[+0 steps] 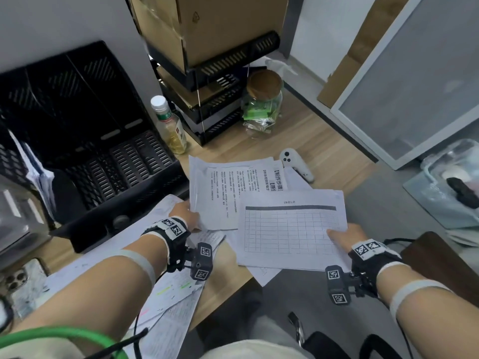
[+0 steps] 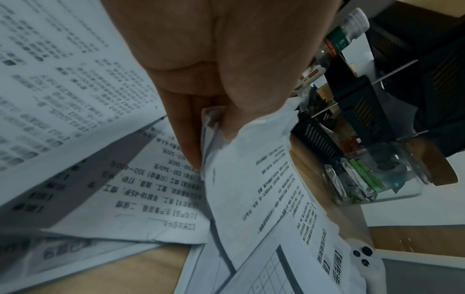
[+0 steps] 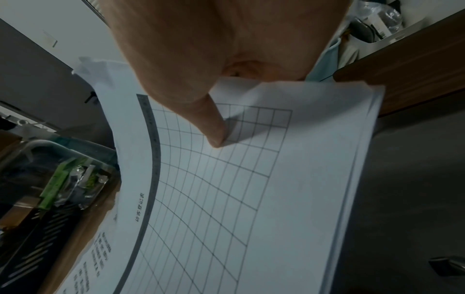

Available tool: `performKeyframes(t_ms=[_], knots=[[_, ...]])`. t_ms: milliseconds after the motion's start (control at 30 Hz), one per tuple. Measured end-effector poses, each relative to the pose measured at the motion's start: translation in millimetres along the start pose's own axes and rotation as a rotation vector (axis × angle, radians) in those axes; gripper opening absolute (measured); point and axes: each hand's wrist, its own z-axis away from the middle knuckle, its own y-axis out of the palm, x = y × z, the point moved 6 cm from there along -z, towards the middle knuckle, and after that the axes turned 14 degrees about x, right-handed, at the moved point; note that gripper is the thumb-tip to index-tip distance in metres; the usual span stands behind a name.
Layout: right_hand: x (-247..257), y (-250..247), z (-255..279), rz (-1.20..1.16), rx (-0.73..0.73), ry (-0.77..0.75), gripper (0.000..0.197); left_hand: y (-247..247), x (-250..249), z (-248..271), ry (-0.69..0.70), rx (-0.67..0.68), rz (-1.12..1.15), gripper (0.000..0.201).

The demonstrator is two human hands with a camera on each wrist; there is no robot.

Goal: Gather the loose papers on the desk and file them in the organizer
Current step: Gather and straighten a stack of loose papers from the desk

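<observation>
My left hand (image 1: 185, 215) pinches the near left corner of a few sheets of printed text (image 1: 220, 187), thumb on top (image 2: 251, 95). My right hand (image 1: 342, 235) pinches the near right corner of a thin stack topped by a grid-table sheet (image 1: 290, 229), thumb pressed on the grid (image 3: 214, 129). The two bundles overlap above the desk's front edge. More loose printed papers (image 1: 171, 294) lie on the desk under my left forearm. The black slotted organizer (image 1: 103, 141) stands at the left, with some papers in its leftmost compartment (image 1: 39, 174).
A drink bottle (image 1: 169, 125), a black stacked letter tray with a cardboard box (image 1: 207, 81), and a lidded glass jar (image 1: 261, 104) stand behind. A white controller (image 1: 295, 164) lies beyond the held sheets. A phone (image 1: 23, 283) lies at the near left.
</observation>
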Motion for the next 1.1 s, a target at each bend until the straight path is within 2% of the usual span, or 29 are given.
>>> performKeyframes(t_ms=[100, 200, 400, 600, 700, 833, 1100], knots=[[-6, 0, -5, 0.002, 0.013, 0.029, 0.032, 2, -5, 16, 0.063, -0.015, 0.041, 0.039], [-6, 2, -7, 0.009, 0.013, 0.036, 0.032, 0, -23, 38, 0.133, -0.054, 0.086, 0.023], [5, 9, -7, 0.016, 0.02, 0.01, 0.033, -25, -37, 58, 0.3, -0.097, 0.294, 0.007], [19, 12, -3, 0.033, 0.035, -0.01, 0.034, -62, -40, 77, 0.38, -0.201, 0.397, 0.028], [27, 13, 0, 0.057, 0.035, -0.003, 0.032, -77, -37, 84, 0.383, -0.243, 0.481, 0.029], [37, 15, 5, 0.086, 0.039, -0.01, 0.033, -87, -34, 89, 0.408, -0.228, 0.543, 0.038], [35, 12, 15, -0.036, 0.007, -0.016, 0.032, -90, -28, 95, 0.41, -0.255, 0.585, 0.037]])
